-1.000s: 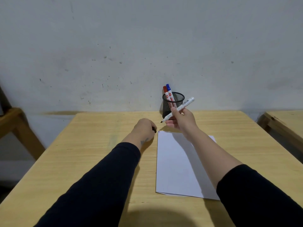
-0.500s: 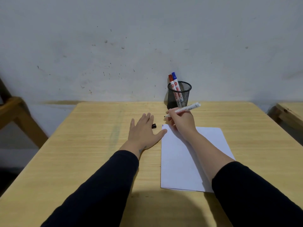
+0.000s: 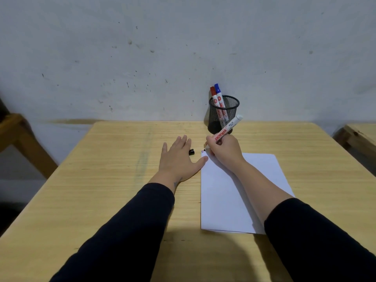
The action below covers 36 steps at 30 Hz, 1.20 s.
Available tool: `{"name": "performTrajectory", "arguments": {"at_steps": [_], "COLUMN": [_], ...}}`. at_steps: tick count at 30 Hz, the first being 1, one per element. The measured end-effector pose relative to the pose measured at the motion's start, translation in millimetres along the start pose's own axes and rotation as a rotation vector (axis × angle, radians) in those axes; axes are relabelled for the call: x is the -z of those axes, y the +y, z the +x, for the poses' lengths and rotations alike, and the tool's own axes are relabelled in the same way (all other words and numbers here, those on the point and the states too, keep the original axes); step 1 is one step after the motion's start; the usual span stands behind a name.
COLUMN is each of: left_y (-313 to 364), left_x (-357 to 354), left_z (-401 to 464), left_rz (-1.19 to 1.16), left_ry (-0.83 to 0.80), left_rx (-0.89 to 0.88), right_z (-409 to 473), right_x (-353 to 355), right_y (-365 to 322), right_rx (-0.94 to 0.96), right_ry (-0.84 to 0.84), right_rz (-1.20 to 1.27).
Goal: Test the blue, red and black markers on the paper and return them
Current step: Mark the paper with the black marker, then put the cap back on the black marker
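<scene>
My right hand (image 3: 224,148) grips an uncapped black marker (image 3: 228,128), a white barrel slanting up to the right. Its tip touches the far left corner of the white paper (image 3: 234,192), where a small black mark (image 3: 202,151) shows. My left hand (image 3: 179,157) lies flat with fingers spread on the table, thumb at the paper's left edge. The marker's black cap (image 3: 191,152) lies on the table beside my left fingers. A red marker (image 3: 215,100) and a blue marker (image 3: 220,97) stand capped in the black mesh cup (image 3: 227,117) by the wall.
The wooden table (image 3: 114,180) stands against a white wall. A wooden frame (image 3: 18,135) stands off to the left, and another wooden table edge (image 3: 358,135) shows at the right.
My left hand opened from a fist, left the cap on the table and went flat. My right hand lowered the marker tip onto the paper's corner, where a mark appeared.
</scene>
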<state>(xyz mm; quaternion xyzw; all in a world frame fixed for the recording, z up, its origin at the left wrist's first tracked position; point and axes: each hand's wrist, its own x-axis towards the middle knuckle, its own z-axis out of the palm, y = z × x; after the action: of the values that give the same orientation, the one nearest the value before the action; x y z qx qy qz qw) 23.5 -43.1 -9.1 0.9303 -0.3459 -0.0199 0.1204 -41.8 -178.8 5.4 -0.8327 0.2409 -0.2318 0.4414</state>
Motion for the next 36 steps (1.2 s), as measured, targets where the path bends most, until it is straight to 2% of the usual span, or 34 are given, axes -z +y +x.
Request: {"name": "performTrajectory", "arguments": {"at_steps": [8,10,13,14,17,19,21,24,27,30,36], "left_y": [0,0,-3,-4,-9,-11,-7,8,22,31,46], "left_x": [1,0,4,7,15,19,24,43,67,84,99], "left_z": [0,0,-4,-5,-5,-4,-3,1,7,11,15], "left_rz": [-0.027,-0.069,-0.278,-0.308,-0.188,-0.253,-0.447,-0.778,-0.941,-1.022,-1.008], "left_ry": [0.006,0.022,0.093,0.138,0.197,0.159,0.163,0.305,0.349,0.334,0.345], "left_rx": [-0.002,-0.002,-0.028,-0.048,-0.092,-0.079,-0.043,0.011,0.004,-0.039,-0.109], "right_z": [1,2,3,5,12,14,12,8,7,4,0], "right_x": [1,5,11,14,27,36,43,56,72,84,98], "right_y": [1,-2,-5,-6,-12,-19,-26,-39,-53,-65,-78], "right_rx": [-0.005,-0.061,-0.218,-0.254,-0.299,-0.293,-0.258,-0.235,-0.178,-0.111,-0.065], "right_ry": [-0.015,0.017,0.018,0.013,-0.03,-0.058,-0.076,-0.091,-0.119,-0.115,-0.112], "right_rz": [-0.006,0.123,0.508,0.569,0.562,0.607,0.689,0.794,0.854,0.847,0.822]}}
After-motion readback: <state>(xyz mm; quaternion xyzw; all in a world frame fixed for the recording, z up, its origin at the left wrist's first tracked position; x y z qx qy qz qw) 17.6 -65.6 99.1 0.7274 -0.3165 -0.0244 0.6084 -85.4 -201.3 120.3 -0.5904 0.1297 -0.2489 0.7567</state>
